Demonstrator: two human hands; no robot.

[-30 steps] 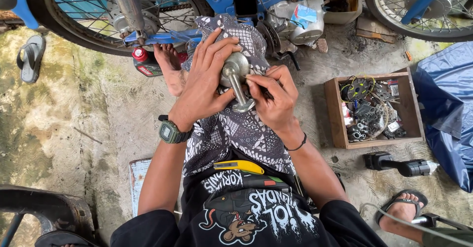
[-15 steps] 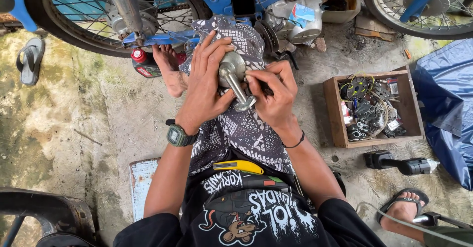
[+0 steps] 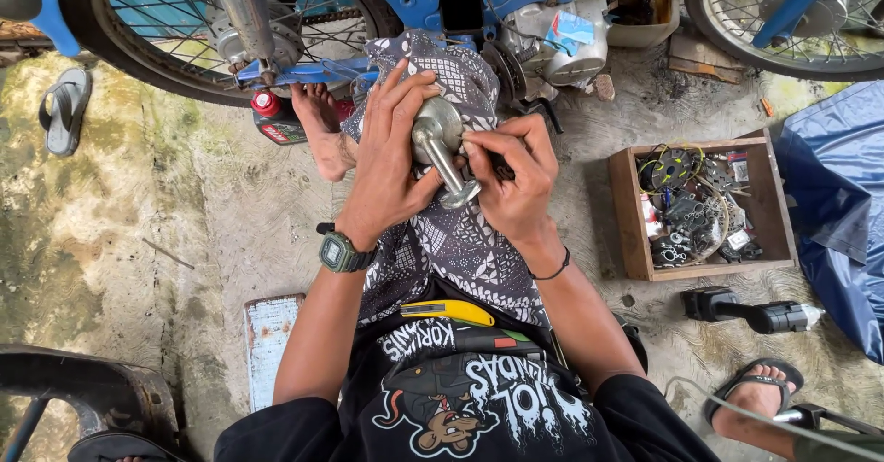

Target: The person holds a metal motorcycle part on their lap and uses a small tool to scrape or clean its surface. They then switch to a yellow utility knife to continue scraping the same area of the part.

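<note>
My left hand [image 3: 387, 163] grips a round grey metal part with a shaft [image 3: 440, 144], holding it above my lap over patterned dark cloth [image 3: 451, 245]. My right hand [image 3: 516, 181] pinches near the shaft's lower end; whatever small thing is between its fingers stays hidden. A green watch [image 3: 341, 253] sits on my left wrist. A yellow-handled tool [image 3: 451, 311] lies on my lap against my black printed shirt. My bare foot [image 3: 322, 126] rests by the blue motorbike [image 3: 433, 1].
A wooden box of small parts and wires [image 3: 700, 206] stands at the right. A black power tool [image 3: 755, 313] lies below it, near another person's sandalled foot [image 3: 760, 397]. A blue tarp [image 3: 838, 204] is far right, a red-capped bottle [image 3: 273, 116] by the wheel, a sandal [image 3: 64, 107] far left.
Both hands shifted slightly with the metal part; the right hand's fingers have worked along the shaft. The view has moved a little lower.
</note>
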